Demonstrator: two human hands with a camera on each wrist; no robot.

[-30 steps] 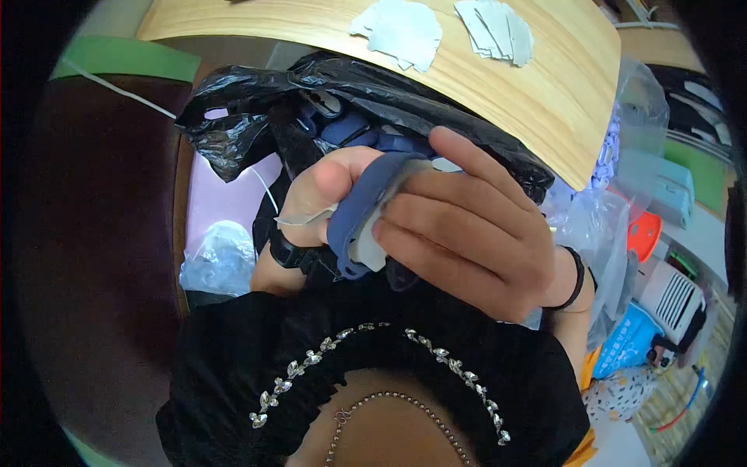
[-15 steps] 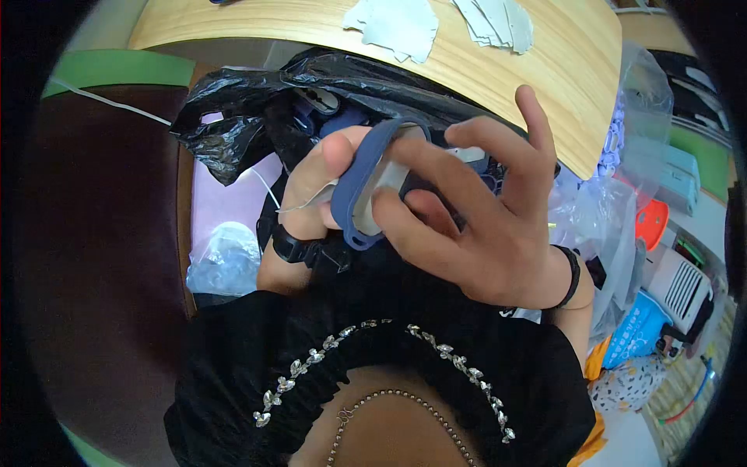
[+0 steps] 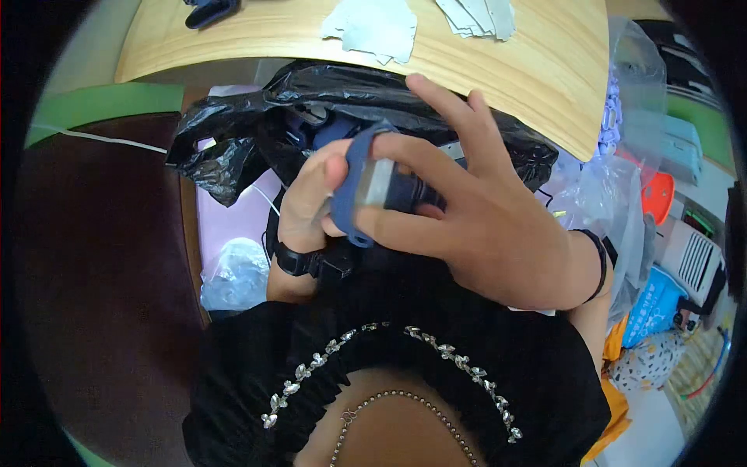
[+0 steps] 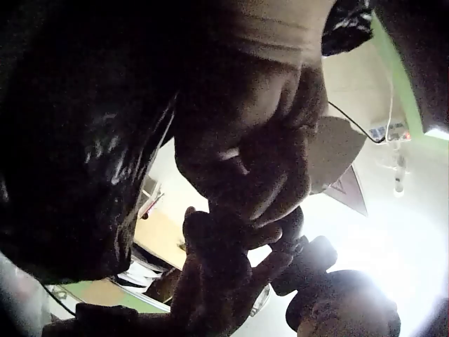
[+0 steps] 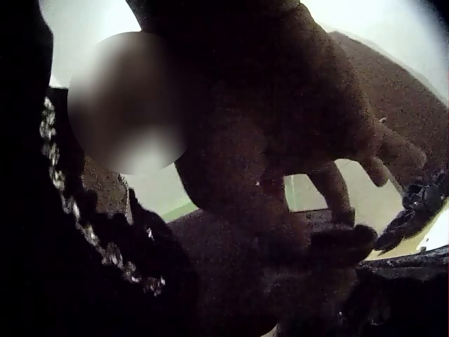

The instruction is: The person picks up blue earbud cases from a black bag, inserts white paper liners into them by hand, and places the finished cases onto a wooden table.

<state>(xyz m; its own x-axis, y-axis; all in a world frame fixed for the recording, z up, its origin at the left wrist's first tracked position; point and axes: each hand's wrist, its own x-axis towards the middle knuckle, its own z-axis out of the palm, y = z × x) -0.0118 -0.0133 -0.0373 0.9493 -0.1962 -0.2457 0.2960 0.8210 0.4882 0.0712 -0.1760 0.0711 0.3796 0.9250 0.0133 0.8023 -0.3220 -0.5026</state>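
Note:
In the head view a dark blue, band-like rim piece stands on edge between the hands, with a pale grey surface inside it. My left hand grips it from the left, thumb against its outer side. My right hand pinches it from the right with the lower fingers, while two others stick up spread. In the left wrist view my left hand is dark, and the piece is hard to make out. The right wrist view shows my right hand in shadow.
A black plastic bag holding dark blue pieces lies open behind the hands. On the wooden table are pale cut sheets and a dark blue item. Clear plastic bags hang at right.
The right-hand fingers have shifted around the blue piece, their raised tips moving left. The piece looks turned more edge-on. The view has shifted, bringing a dark blue item on the table into sight.

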